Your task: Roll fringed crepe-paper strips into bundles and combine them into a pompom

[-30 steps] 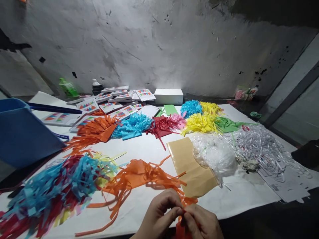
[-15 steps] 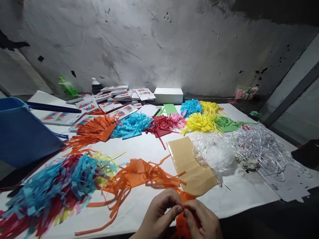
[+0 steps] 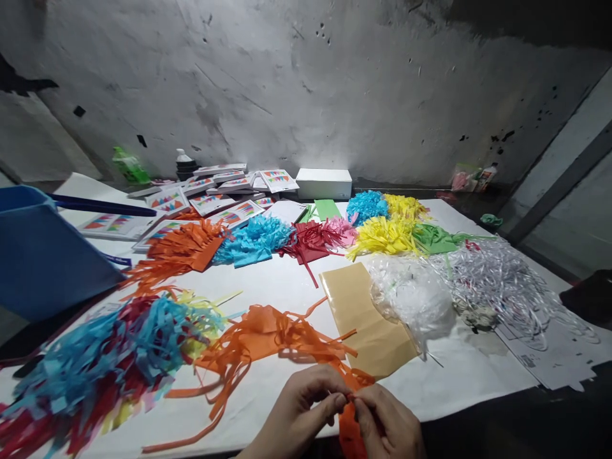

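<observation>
Near the front edge of the table, my left hand [image 3: 310,408] and my right hand [image 3: 385,421] meet, thumbs and forefingers pinched on a strip of orange tissue paper [image 3: 352,433]. The pinched spot is small and partly covered by the fingertips. Below the hands the orange paper hangs down between them. Behind and to the left, a fringed orange tissue bundle [image 3: 262,335] lies loose, its long strips trailing over the white tabletop [image 3: 287,287]. A brown paper sheet [image 3: 368,319] lies just beyond my hands.
Fringed tissue bundles in blue [image 3: 258,236], red [image 3: 313,242] and yellow [image 3: 385,236] line the back. At left are a mixed tassel pile [image 3: 119,363] and a blue bin [image 3: 43,255]. Clear plastic [image 3: 415,296] and tangled white string [image 3: 502,287] lie right. Printed packets [image 3: 239,213] are stacked behind.
Both hands stay together on the orange strip. My left hand has shifted very slightly left, and the fingertips have turned a little. The other things lie as before.
</observation>
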A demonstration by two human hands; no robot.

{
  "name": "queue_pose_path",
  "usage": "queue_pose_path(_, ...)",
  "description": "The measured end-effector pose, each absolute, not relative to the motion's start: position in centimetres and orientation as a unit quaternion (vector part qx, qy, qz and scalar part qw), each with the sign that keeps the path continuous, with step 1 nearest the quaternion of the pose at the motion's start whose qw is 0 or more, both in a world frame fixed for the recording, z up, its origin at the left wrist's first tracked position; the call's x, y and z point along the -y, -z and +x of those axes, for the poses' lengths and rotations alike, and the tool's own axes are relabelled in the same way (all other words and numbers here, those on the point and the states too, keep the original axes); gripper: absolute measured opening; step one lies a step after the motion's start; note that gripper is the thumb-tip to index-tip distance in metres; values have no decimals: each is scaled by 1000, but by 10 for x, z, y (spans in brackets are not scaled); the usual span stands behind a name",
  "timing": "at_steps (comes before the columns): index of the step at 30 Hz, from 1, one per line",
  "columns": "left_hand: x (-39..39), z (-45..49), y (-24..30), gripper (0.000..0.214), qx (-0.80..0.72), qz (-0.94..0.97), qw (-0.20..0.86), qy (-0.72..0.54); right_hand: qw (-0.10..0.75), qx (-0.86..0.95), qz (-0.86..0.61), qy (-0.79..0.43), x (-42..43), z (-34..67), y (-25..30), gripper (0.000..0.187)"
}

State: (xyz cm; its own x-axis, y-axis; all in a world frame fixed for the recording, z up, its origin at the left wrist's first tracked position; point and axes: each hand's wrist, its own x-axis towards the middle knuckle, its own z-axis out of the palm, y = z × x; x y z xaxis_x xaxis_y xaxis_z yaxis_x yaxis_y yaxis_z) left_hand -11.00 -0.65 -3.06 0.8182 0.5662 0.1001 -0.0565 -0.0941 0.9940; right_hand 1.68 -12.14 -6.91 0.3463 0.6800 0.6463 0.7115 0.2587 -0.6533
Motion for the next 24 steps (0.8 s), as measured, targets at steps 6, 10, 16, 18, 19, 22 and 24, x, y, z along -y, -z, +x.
queue_pose_path(6,0,-115,12,16,-137,831,477,-252,544,572,-614,-5,122,18,74,21)
queue_pose_path(10,2,-114,18,19,-111,885,360,-274,536,586,-608,-20,124,18,76,21)
queue_pose_path(16,4,-109,34,20,-93,901,260,-335,530,590,-606,59,122,16,75,16)
queue_pose_path(18,4,-110,36,20,-96,906,214,-352,515,597,-612,63,121,16,73,17)
queue_pose_path(19,4,-110,36,19,-96,908,197,-357,511,599,-613,60,120,16,73,16)
queue_pose_path(22,6,-112,36,18,-91,908,176,-370,502,604,-615,68,117,17,70,15)
queue_pose_path(24,7,-113,36,18,-94,902,187,-378,489,611,-617,82,115,18,69,16)
